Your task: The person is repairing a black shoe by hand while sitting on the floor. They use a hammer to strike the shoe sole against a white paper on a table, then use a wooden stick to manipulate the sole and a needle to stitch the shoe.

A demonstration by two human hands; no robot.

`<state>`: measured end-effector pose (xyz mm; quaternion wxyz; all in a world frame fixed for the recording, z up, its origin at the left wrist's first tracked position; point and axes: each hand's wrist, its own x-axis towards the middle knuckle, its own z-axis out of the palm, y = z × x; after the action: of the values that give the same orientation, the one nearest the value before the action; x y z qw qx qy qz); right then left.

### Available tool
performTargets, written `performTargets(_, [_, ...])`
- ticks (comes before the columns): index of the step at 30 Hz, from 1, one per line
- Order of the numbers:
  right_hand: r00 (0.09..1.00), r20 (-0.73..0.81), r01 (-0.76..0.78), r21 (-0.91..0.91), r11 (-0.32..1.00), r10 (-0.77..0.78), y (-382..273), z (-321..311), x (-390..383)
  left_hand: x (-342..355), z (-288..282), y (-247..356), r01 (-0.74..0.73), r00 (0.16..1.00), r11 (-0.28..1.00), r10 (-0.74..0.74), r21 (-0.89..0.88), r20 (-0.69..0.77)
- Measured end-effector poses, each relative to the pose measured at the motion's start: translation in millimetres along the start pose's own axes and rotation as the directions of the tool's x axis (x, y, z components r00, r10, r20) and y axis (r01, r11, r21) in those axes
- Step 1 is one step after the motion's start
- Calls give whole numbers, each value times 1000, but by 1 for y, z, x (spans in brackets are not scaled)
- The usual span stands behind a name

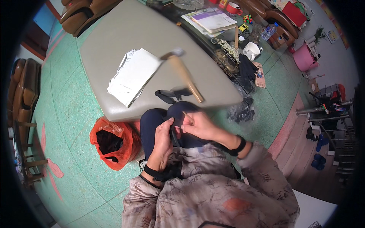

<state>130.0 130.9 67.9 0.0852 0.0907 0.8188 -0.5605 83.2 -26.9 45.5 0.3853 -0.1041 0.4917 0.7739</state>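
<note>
Left hand (162, 142) clamps dark strap piece (175, 133) against knee, steadying it; right hand (197, 125) fingers pinch thin stick (187, 116), probably poking strap.

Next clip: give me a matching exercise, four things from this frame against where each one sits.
Things:
1. hammer
2. orange bag
3. white mug
4. pink bucket

Places:
A. on the green floor, left of the person's knees
B. far right, by the wall
C. on the grey cushion, near the white papers
D. on the dark table beyond the cushion

Pairs: 1-C, 2-A, 3-D, 4-B
</note>
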Motion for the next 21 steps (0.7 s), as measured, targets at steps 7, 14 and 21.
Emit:
performTargets(7, [997,56,-59,267,962,46,13,-7,6,2,-6,8,-68,989,996,59,61,137])
performTargets(14, [999,47,-14,150,989,7,13,-6,-1,3,-7,12,-83,989,982,61,168,132])
performTargets(21, [999,10,-32,117,993,31,13,-2,-2,8,-10,12,-57,986,986,31,158,164])
